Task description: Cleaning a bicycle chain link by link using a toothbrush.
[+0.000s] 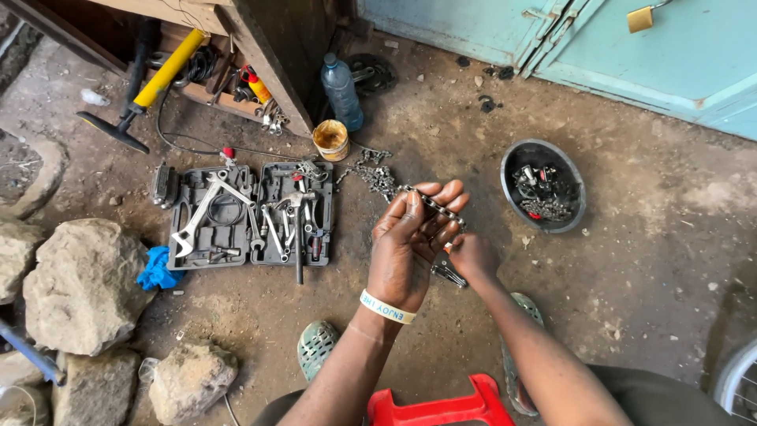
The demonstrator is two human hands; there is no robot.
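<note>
- Left hand (410, 252) holds a bike chain (432, 205) up over the dirt floor (631, 260); fingers (441, 196) loosely curled w/ the links draped across the fingertips, thumb up, not clenched.
- Right hand (471, 256) sits just below/behind the left, fist-like; looks closed on a small metal tool (448, 274) poking out under it. Exact grip: can't tell, partly hidden.
- Chain's far end trails down to a loose pile of chain (371, 172) on the ground near the yellow tub (331, 140).
- Progress, my read: chain's off any bike and in hand, work on the links looks mid-way; nothing refitted in view.
- Counts: 1 open tool case (251, 214), 2 halves, many wrenches inside; 1 dark bowl (544, 225) of small metal parts; 1 water bottle (342, 93); 1 yellow pump (162, 75); 1 blue rag (158, 270); 4 rocks or so at left, biggest (83, 284); 1 red stool (438, 406); 2 green sandals, one (317, 347) clear.
</note>
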